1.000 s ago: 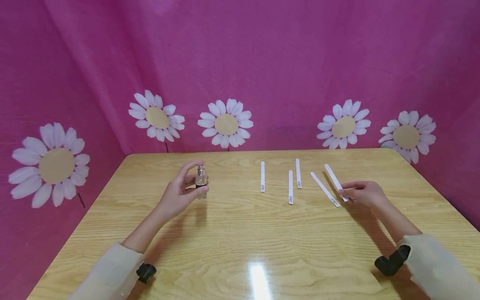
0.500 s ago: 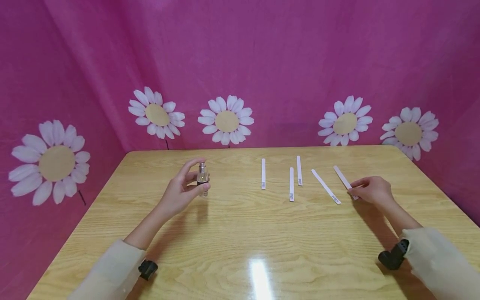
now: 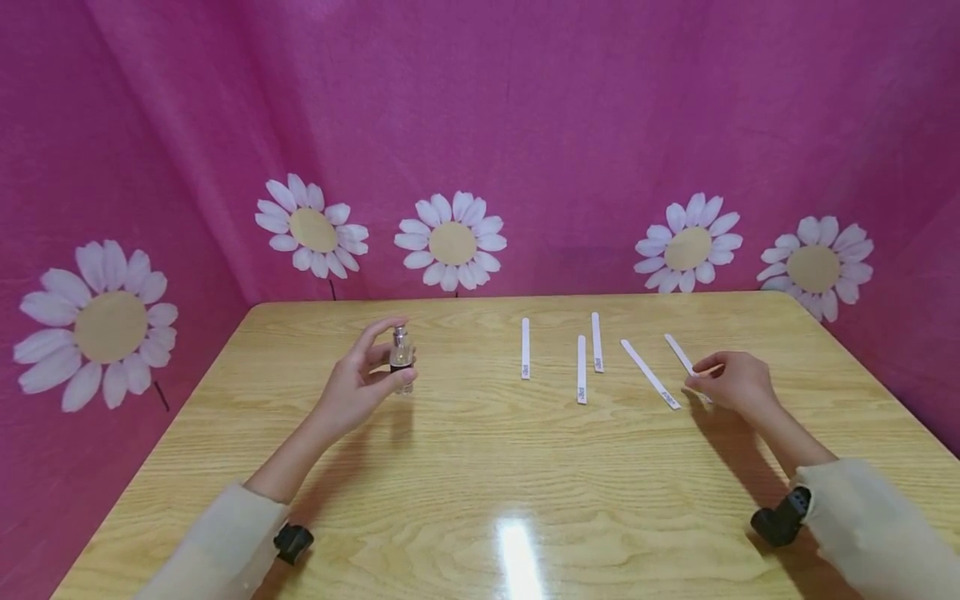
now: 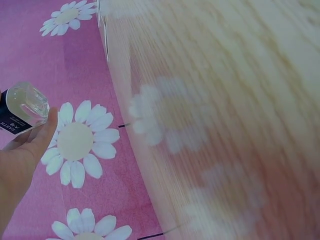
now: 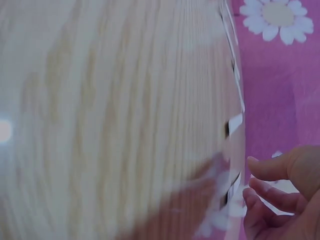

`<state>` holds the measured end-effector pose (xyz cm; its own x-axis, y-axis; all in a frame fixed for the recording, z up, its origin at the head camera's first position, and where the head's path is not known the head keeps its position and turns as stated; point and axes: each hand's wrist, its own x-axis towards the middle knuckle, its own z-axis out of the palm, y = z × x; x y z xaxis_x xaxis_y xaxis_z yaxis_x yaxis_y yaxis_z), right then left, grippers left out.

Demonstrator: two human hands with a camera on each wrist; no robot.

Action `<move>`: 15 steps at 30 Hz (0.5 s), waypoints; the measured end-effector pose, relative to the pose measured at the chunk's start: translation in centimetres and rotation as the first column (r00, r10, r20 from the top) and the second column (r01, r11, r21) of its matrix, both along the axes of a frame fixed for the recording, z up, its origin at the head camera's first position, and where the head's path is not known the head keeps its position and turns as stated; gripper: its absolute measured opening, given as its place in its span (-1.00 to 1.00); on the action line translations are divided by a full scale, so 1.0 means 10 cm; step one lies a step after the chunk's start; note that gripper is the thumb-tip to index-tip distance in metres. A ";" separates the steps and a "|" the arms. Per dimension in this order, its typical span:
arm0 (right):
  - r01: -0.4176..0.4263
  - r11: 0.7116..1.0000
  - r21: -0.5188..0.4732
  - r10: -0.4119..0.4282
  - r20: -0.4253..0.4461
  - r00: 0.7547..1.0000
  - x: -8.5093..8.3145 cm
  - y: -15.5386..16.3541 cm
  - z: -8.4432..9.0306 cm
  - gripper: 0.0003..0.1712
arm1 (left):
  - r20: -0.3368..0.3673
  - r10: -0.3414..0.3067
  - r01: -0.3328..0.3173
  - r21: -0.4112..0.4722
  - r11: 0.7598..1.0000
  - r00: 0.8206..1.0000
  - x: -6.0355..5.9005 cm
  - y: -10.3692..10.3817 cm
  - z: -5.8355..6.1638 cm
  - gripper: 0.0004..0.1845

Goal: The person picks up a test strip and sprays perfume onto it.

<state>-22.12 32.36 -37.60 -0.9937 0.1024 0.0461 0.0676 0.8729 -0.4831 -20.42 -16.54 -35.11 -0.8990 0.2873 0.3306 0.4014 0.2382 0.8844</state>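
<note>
**Bottle in left hand, paper strip in right**

On the wooden table (image 3: 480, 467), left half: left hand (image 3: 352, 387) raised just above the surface, fingers and thumb curled round a small clear glass bottle (image 3: 401, 358) w/ silver spray top and dark label. Held upright, index fingertip arched over the top, thumb along the side. In left wrist view, same bottle (image 4: 22, 107) seen at frame edge, pressed against the thumb, label partly readable, rest blurred.

On the right half: right hand (image 3: 731, 383) resting low at the table, thumb and index pinching the near end of a white paper strip (image 3: 678, 352); other fingers loosely curled. Strip angled, far end pointing away and left. Cannot tell whether far end touches the table. Right wrist view blurred; only curled fingers (image 5: 272, 192) by the table edge clear.

Between the hands: 4 more white strips flat on the table, each w/ small print at near end. 1 slanted strip (image 3: 649, 385) just beside the held one, apart from it. 3 roughly straight strips further left: (image 3: 596, 342), (image 3: 581, 369), (image 3: 525, 348), near each other, not touching.

Behind the table: pink cloth backdrop (image 3: 525, 125) w/ white daisies (image 3: 450, 243). Beige sleeves on both arms, black wrist mounts (image 3: 780, 517).
</note>
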 end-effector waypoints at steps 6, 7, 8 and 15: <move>-0.072 0.997 -0.012 0.072 -0.011 0.997 0.04 -0.18 0.04 -0.60 | 0.007 -0.009 0.009 0.030 1.000 1.000 0.00 -0.02 0.01 -0.31; -0.082 0.997 -0.012 0.082 -0.010 0.997 0.04 -0.20 0.04 -0.60 | 0.005 -0.012 0.012 0.031 0.999 1.000 0.00 -0.02 0.00 -0.31; -0.090 0.996 -0.012 0.090 -0.009 0.996 0.05 -0.22 0.04 -0.60 | 0.008 -0.012 0.012 0.032 0.999 1.000 0.01 -0.02 0.00 -0.31; -0.114 0.993 -0.018 0.114 0.018 0.993 0.05 -0.31 0.03 -0.59 | 0.003 -0.014 0.014 0.025 1.000 1.000 0.02 -0.03 0.01 -0.31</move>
<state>-21.58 29.29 -37.35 -0.9996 -0.0109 0.0268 -0.0228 0.8673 -0.4972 -20.26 -16.88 -34.98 -0.8959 0.2918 0.3350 0.4018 0.2105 0.8912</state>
